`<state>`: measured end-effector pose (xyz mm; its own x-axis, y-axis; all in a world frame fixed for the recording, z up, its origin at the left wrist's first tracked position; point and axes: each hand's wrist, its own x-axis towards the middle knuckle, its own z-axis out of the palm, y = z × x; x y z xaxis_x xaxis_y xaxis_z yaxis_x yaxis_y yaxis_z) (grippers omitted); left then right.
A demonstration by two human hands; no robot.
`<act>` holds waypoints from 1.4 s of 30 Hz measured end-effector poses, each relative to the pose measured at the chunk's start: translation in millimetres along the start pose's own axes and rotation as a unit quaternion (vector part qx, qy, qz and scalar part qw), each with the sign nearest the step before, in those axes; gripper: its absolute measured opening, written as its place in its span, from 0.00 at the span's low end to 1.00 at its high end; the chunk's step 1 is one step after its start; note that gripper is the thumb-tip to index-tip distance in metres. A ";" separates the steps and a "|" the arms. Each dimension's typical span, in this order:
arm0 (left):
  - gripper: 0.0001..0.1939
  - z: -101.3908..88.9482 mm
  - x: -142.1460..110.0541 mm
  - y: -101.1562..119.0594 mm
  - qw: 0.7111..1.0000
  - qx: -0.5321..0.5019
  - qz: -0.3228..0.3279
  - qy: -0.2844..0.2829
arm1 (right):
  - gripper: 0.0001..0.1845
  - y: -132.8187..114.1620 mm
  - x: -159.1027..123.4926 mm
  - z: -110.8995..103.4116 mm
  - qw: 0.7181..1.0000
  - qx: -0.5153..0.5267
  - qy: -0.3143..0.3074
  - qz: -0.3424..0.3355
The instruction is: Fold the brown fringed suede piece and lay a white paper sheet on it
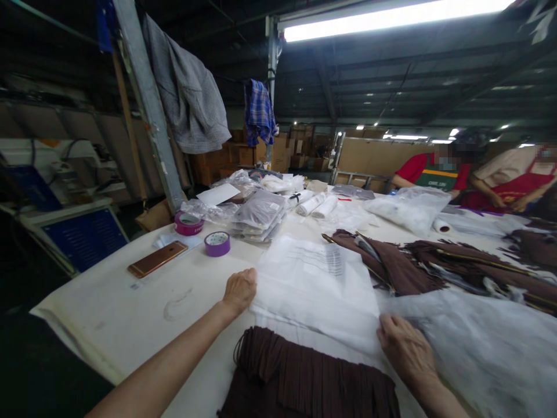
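A white translucent plastic bag (313,290) with printed lines of text lies flat on the table in front of me. My left hand (240,292) is closed on its left edge. At the bag's right edge, my right hand (405,342) has its fingers curled and pinching the plastic. Nearest to me, just below the bag, lies a dark brown fringed piece of fabric (308,377), its strips hanging side by side. Neither hand touches the fabric. A heap of clear plastic (491,348) sits right beside my right hand.
A phone (157,259), a purple tape roll (217,244) and a magenta tape roll (188,223) lie at the left. Packed bags (259,215) are stacked behind. Brown fringed pieces (404,267) spread rightward. Two people stand across the table (183,302).
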<state>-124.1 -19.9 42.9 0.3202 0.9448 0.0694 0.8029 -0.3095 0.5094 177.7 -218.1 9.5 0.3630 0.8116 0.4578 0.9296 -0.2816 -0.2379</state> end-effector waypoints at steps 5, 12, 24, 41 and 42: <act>0.08 12.9 -3.7 -2.5 0.945 -0.287 -0.154 0.004 | 0.10 -0.8 -6.9 -3.5 0.955 0.198 -0.018 0.219; 0.05 19.7 -0.8 0.3 0.775 -0.584 -0.222 0.097 | 0.27 -19.3 -9.1 3.7 0.752 0.536 0.018 0.383; 0.20 31.7 -47.7 -15.3 0.828 -0.553 -0.091 0.024 | 0.20 1.2 -35.3 5.8 0.670 0.613 -0.057 0.415; 0.20 35.0 -89.0 -21.9 0.964 -0.246 -0.081 0.068 | 0.28 -23.5 -70.5 -16.4 0.897 0.279 -0.158 0.304; 0.21 35.9 -90.1 -21.2 0.965 -0.236 -0.091 0.073 | 0.28 -25.1 -72.2 -17.3 0.894 0.281 -0.156 0.312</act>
<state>-152.0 -102.3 -4.9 0.0944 0.9945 0.0448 0.5095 -0.0869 0.8561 129.3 -278.5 -2.7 0.6829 0.7139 -0.1548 0.3412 -0.4991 -0.7965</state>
